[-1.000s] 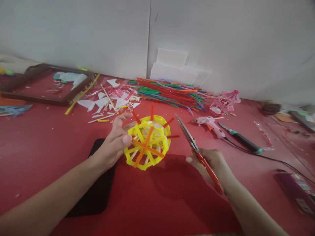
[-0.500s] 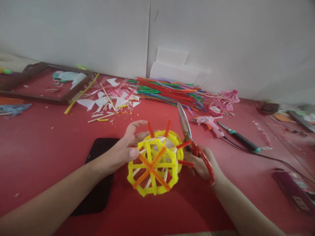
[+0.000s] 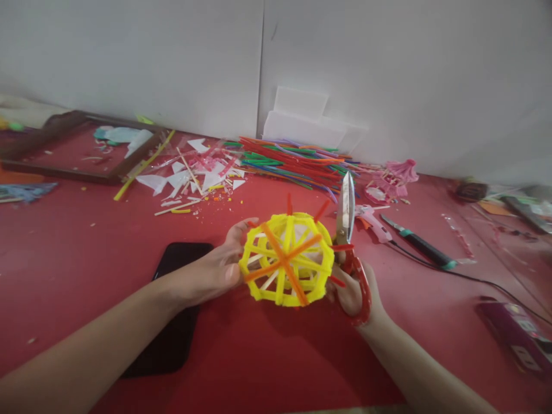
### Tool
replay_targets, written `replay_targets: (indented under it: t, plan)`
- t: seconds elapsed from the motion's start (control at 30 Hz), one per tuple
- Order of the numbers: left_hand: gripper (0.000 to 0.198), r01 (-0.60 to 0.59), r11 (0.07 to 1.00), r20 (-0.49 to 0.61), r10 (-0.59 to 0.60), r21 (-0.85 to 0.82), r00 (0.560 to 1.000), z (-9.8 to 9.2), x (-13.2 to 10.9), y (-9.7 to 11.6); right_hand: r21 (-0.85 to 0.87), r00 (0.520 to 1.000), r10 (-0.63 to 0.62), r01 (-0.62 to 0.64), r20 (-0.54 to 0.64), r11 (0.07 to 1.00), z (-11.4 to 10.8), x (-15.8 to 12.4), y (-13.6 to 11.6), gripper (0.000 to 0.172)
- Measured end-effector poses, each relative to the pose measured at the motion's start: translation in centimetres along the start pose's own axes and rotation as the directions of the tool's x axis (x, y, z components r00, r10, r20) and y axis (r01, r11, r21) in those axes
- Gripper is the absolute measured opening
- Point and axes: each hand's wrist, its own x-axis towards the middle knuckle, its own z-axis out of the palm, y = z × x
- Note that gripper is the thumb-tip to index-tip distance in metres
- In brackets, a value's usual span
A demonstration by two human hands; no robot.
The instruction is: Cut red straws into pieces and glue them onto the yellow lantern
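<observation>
A yellow pipe-cleaner wheel [image 3: 280, 282] is held up above the red table, its two rims joined by pale sticks. An orange cross sits on its near face, and several red pipe-cleaner ends stick out around it. My left hand [image 3: 224, 267] grips its left edge, thumb in front and fingers behind. In my right hand [image 3: 351, 290] are scissors [image 3: 346, 215] with red handles, blades pointing up and away. Some fingers of that hand reach behind the wheel's right side; their contact with it is partly hidden.
A black phone [image 3: 172, 322] lies by my left forearm. Beyond are paper and stick scraps [image 3: 185, 178] and a bundle of coloured pipe cleaners [image 3: 293, 164]. To the right lie a pink glue gun [image 3: 375, 224], a craft knife [image 3: 425, 247] and a dark frame [image 3: 56, 169] stands far left.
The wheel has shifted up and right and turned, with its near face tilted more upward. The scissors have swung from leaning left to nearly upright. My left hand followed the wheel.
</observation>
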Motion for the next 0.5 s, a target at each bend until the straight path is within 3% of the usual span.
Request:
replay_targets:
  t: [0.1,0.17,0.33,0.5]
  plan:
    - [0.076,0.135,0.990,0.068,-0.137,0.038,0.988,-0.1,0.0,-0.1,-0.018,0.998,-0.067,0.067,0.019,0.998,-0.1,-0.1,0.3,0.036]
    - [0.079,0.143,0.990,0.066,-0.143,0.013,0.988,-0.1,0.2,-0.1,-0.027,0.996,-0.087,0.088,0.026,0.996,0.0,-0.1,0.3,0.037]
    - [0.083,0.151,0.985,-0.069,-0.157,-0.089,0.985,0.1,0.5,0.0,-0.125,0.998,-0.060,0.062,0.020,0.990,0.3,-0.4,-0.6,0.037]
    - [0.084,0.063,0.992,-0.166,-0.081,-0.113,0.983,-0.3,0.5,-0.1,-0.123,0.989,-0.056,0.073,0.136,0.990,-0.3,-0.5,-0.7,0.040]
